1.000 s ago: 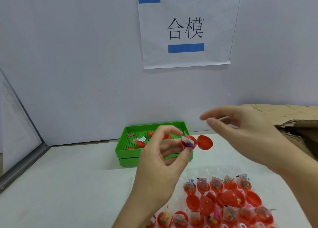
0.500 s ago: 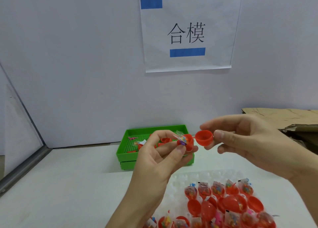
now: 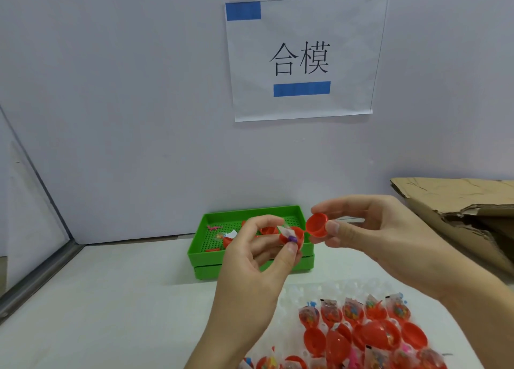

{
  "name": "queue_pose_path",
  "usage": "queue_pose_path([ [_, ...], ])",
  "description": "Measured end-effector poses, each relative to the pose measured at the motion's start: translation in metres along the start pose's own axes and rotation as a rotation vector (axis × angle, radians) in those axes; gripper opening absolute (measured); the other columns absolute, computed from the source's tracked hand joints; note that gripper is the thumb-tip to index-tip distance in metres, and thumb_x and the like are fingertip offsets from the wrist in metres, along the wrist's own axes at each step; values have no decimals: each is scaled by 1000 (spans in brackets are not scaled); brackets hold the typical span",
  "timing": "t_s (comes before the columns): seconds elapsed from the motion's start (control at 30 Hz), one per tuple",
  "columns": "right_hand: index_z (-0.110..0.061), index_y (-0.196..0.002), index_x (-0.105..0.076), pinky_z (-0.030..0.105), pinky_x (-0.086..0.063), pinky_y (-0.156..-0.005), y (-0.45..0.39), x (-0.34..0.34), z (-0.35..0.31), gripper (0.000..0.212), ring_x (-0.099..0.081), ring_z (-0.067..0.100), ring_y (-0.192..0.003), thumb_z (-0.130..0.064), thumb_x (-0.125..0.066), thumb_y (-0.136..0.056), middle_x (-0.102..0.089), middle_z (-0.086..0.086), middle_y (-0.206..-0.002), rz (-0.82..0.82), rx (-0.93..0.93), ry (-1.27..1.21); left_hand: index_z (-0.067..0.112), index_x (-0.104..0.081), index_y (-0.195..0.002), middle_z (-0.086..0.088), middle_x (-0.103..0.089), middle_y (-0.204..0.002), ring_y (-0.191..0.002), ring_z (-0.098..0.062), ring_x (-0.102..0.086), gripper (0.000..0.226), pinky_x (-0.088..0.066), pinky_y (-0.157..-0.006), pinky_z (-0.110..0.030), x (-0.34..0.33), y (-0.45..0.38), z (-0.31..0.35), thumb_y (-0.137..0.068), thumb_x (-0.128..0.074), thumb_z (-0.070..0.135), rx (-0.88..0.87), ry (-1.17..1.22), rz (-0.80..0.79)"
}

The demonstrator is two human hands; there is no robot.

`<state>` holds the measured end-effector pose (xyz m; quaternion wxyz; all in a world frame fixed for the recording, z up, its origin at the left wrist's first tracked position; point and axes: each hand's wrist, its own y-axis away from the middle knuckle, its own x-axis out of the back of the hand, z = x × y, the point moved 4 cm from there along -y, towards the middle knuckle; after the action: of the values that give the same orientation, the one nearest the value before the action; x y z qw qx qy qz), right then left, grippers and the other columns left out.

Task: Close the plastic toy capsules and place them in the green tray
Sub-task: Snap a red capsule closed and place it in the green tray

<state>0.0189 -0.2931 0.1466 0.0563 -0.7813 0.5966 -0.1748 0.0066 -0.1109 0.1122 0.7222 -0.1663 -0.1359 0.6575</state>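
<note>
My left hand (image 3: 258,260) pinches the filled half of a red capsule (image 3: 292,236), with a small bagged toy poking out of it. My right hand (image 3: 370,235) pinches the empty hinged half, the lid (image 3: 315,226), which stands open just right of the filled half. Both hands hover above the table, in front of the green tray (image 3: 250,257). The tray holds a few red capsules (image 3: 228,240) and small toy bits. Several open red capsules with bagged toys (image 3: 350,332) sit in a clear blister sheet at the lower right.
A torn cardboard box (image 3: 459,210) lies at the right, behind my right hand. A pale wall with a paper sign (image 3: 303,57) rises behind the tray. A metal-framed panel (image 3: 39,257) borders the white table on the left.
My right hand came in from the right and took hold of the capsule's open lid. Both hands now hold the capsule together, slightly lower and closer to the tray.
</note>
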Motion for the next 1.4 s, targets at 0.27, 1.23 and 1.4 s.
queue_pose_path([
  [0.27, -31, -101, -76, 23, -58, -79, 0, 1, 1, 24, -75, 21, -95, -29, -72, -77, -76, 2, -103, -9, -10, -7, 33, -71, -97, 2, -77, -94, -93, -15, -73, 24, -56, -91, -40, 1, -2, 3, -75, -77, 36, -32, -42, 39],
  [1.23, -24, -72, -78, 8, -50, -59, 12, -16, -42, 19, -68, 0, -56, -6, -85, -70, -71, -18, -62, 215, 355, 533, 40, -74, -93, 16, -74, -85, -83, -4, -71, 24, -58, -70, -17, -15, 8, 20, -89, -72, 16, -152, -286, -58],
  [1.4, -28, -69, -76, 3, -48, -58, 14, -22, -45, 28, -67, -6, -56, -2, -86, -69, -70, -23, -63, 273, 351, 531, 43, -75, -96, 16, -76, -81, -78, -5, -72, 23, -60, -74, -24, -13, 9, 22, -86, -71, 23, -163, -265, -1],
])
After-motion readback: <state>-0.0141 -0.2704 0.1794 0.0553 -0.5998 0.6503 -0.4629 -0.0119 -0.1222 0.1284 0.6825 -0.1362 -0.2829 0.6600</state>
